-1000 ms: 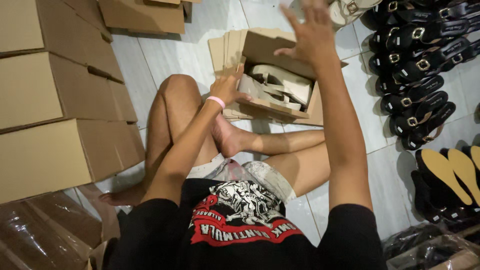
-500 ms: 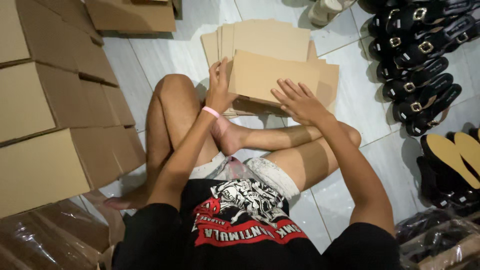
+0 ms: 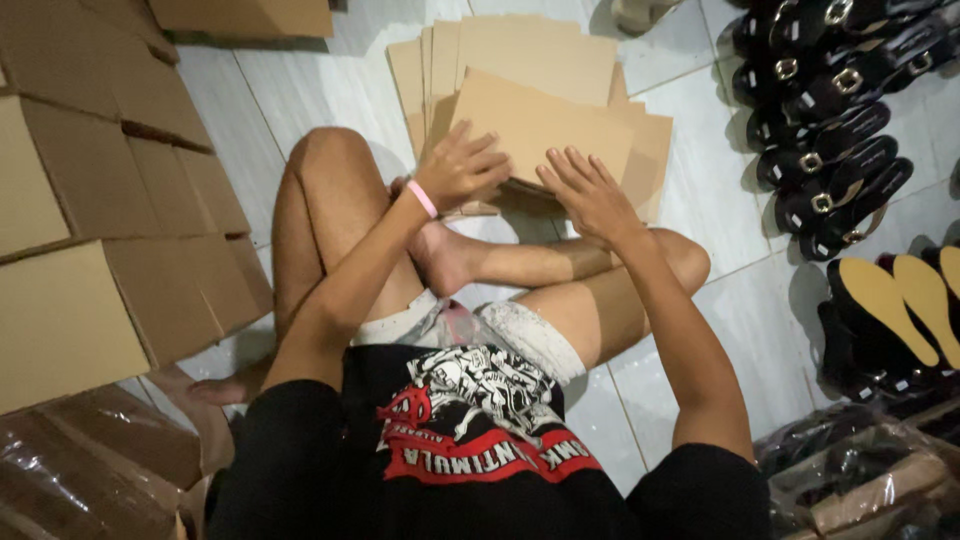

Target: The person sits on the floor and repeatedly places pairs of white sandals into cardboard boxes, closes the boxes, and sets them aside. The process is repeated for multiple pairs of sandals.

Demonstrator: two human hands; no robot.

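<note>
I sit cross-legged on a tiled floor. A closed brown cardboard box [image 3: 545,125] lies in front of my legs, on a pile of flat cardboard sheets [image 3: 520,50]. My left hand [image 3: 462,168], with a pink band on its wrist, grips the box's near left corner. My right hand [image 3: 590,195] rests with spread fingers on the box's near edge, to the right of the left hand. The box's lid is down and nothing inside shows.
Stacked brown cardboard boxes [image 3: 90,220] fill the left side. Rows of black sandals with gold buckles [image 3: 830,120] line the right, with tan-soled sandals [image 3: 900,310] below them. Plastic-wrapped bundles [image 3: 70,470] lie at the lower left and lower right.
The box stood open with pale contents visible and my right hand was raised high. The lid is now down, and both hands have come to the box's near edge.
</note>
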